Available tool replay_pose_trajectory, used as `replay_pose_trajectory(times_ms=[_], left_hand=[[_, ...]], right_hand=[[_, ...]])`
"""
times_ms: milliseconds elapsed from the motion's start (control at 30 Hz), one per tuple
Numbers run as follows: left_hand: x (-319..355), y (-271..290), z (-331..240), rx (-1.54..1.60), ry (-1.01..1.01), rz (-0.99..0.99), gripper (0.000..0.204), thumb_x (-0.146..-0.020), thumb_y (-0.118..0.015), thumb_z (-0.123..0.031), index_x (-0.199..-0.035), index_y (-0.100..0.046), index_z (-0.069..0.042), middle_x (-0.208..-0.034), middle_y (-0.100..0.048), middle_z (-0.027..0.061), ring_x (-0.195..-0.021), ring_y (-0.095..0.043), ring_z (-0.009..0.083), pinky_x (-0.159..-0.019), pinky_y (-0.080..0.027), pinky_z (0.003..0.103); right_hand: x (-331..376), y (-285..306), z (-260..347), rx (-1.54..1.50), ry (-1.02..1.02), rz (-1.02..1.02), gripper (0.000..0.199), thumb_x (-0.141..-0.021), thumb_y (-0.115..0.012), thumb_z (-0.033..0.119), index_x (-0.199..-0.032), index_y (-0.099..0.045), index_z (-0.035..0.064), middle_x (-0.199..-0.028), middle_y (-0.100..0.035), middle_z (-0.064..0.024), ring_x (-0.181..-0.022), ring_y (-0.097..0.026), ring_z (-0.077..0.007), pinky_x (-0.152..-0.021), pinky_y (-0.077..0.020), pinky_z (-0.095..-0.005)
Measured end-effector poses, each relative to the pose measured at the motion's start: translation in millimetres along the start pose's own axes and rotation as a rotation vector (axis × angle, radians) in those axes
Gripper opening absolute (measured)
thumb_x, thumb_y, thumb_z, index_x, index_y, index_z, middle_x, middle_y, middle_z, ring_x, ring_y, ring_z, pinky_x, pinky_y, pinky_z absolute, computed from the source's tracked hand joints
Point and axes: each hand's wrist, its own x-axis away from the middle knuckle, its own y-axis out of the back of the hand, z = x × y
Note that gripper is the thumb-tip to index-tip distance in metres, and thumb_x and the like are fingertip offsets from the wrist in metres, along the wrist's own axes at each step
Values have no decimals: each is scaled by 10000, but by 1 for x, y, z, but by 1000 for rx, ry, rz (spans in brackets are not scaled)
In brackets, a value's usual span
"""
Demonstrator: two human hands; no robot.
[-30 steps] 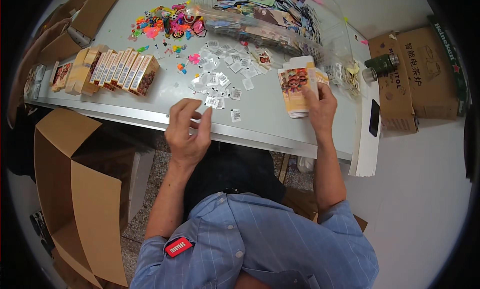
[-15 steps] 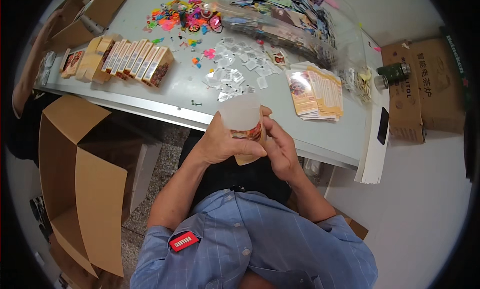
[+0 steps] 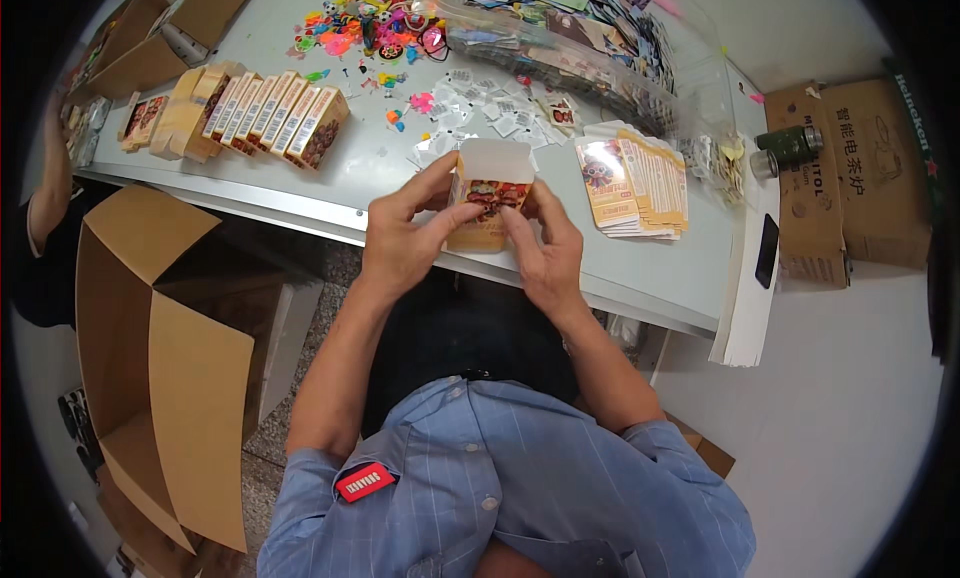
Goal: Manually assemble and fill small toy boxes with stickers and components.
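The person holds a small printed carton (image 3: 487,200) upright between both hands, just over the near edge of the grey table (image 3: 360,168). The left hand (image 3: 405,240) grasps the carton's left side, thumb across its front; the right hand (image 3: 545,246) pinches the right side with fingertips on the printed face. The white top flap stands open.

The carton is thin card held over the gap between table and lap, so a loosened pinch could likely drop it past the table's edge to the floor. Squeezing too hard could crease the walls or bend the open flap.

On the table right of the carton lies a fanned stack of flat cartons (image 3: 633,183), near enough for a right elbow swing to scatter it. Beyond the carton lie small clear packets (image 3: 480,113) and bright plastic trinkets (image 3: 370,28). Left of the carton stands a row of filled cartons (image 3: 270,113), well apart. Bare table lies between that row and the carton. Below the table's left end, an open cardboard box (image 3: 150,328) crowds the left elbow's side.
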Motion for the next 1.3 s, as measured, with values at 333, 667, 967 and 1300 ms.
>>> replay_pose_trajectory(times_ms=[333, 667, 967, 1300], left_hand=[[-2, 7, 26, 220, 12, -23, 512, -846, -785, 20, -1330, -625, -26, -1153, -710, 152, -1009, -706, 188, -878, -586, 314], [-11, 28, 12, -80, -74, 252, 383, -855, -773, 19, -1218, -658, -28, -1186, -672, 95, -1020, -672, 172, -858, -586, 308], [-15, 24, -5, 18, 53, 188, 266, -897, -742, -26, -1159, -698, -38, -1122, -705, 110, -985, -685, 163, -734, -588, 275], [-17, 22, 0, 183, 6, 239, 207, -919, -710, -18, -1124, -708, 5, -1124, -653, 94, -954, -685, 159, -679, -630, 249]], right_hand=[[-11, 5, -24, -190, 42, 131, 576, -920, -720, 15, -1454, -506, 26, -1223, -638, -97, -1026, -624, -156, -910, -508, -293], [-40, 34, -15, -18, 167, 392, 291, -864, -752, 10, -1141, -678, 60, -1059, -638, -84, -956, -608, -174, -846, -490, -297], [-32, 18, -10, -322, -76, 165, 236, -866, -763, -2, -1092, -710, 38, -1187, -645, -114, -1083, -624, -184, -934, -493, -314], [-39, 27, -4, -208, 91, 329, 195, -883, -745, 16, -1078, -744, 19, -1129, -690, -134, -1077, -637, -197, -961, -485, -323]])
